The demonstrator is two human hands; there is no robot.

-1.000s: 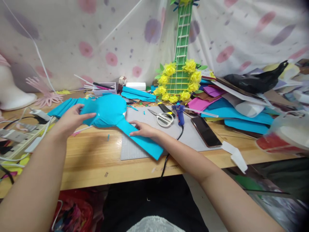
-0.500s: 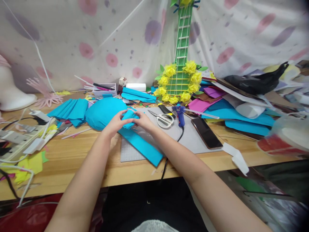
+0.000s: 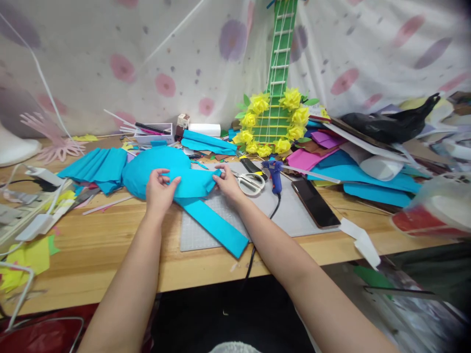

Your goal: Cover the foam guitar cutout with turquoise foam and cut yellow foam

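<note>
Between my hands a strip of blue crepe paper (image 3: 195, 184) is stretched out sideways. My left hand (image 3: 160, 192) pinches its left part, and my right hand (image 3: 225, 180) grips its right end, which is bent over. Below it a second, flat blue paper strip (image 3: 217, 228) slants across the cutting mat (image 3: 287, 215). Just behind my left hand lies a rounded blue paper-covered form (image 3: 147, 164), partly hidden by the strip. Pleated blue paper (image 3: 96, 167) spreads to its left. Scissors (image 3: 252, 184) lie close to the right of my right hand.
A blue glue gun (image 3: 274, 176) and a phone (image 3: 315, 203) rest on the mat's right side. Behind stands a green paper guitar (image 3: 274, 122) with yellow flowers. Coloured paper (image 3: 368, 171) is heaped at right; power strips and cables (image 3: 40, 206) lie at left.
The blue strip, bunched up between both hands before, is now spread out. My left hand has moved left and down, my right hand slightly right. The view has shifted a little.
</note>
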